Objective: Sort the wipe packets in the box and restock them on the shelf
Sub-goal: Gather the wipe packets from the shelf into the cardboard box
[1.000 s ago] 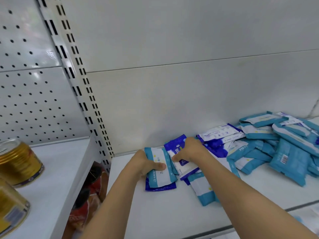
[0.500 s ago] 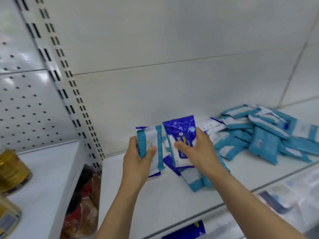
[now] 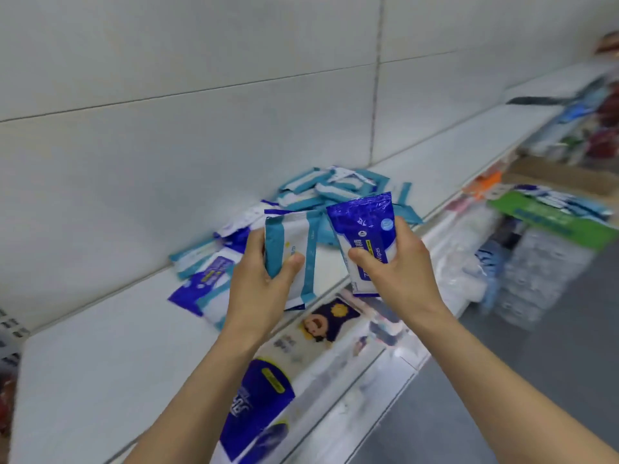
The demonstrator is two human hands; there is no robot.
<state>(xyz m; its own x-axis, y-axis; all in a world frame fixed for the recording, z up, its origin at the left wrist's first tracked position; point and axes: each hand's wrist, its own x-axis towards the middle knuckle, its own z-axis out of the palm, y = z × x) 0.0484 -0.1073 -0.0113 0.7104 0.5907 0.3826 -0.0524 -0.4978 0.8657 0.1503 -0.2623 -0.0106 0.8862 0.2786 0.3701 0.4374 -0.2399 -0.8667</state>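
The left hand [image 3: 264, 283] grips a teal-and-white wipe packet [image 3: 294, 249] upright, thumb across its front and fingers behind, and there may be a second packet stacked behind it, though the blur makes that hard to settle. The right hand [image 3: 398, 266] pinches a dark blue wipe packet [image 3: 363, 236] by its lower half, thumb on the label. Both packets are lifted clear of the white shelf [image 3: 110, 336], in front of its edge. Behind them a loose heap of teal packets [image 3: 331, 189] lies against the back panel, and a mixed cluster of blue and teal packets [image 3: 204, 276] lies flat to the left. The step looks like splitting the two colours apart, so it pays to keep each colour in its own hand and set each down in its own spot: teal beside the teal heap, blue on the bare shelf surface well apart from it. Laying them flat, labels up and edges squared, would keep the slippery film from sliding off the front lip.
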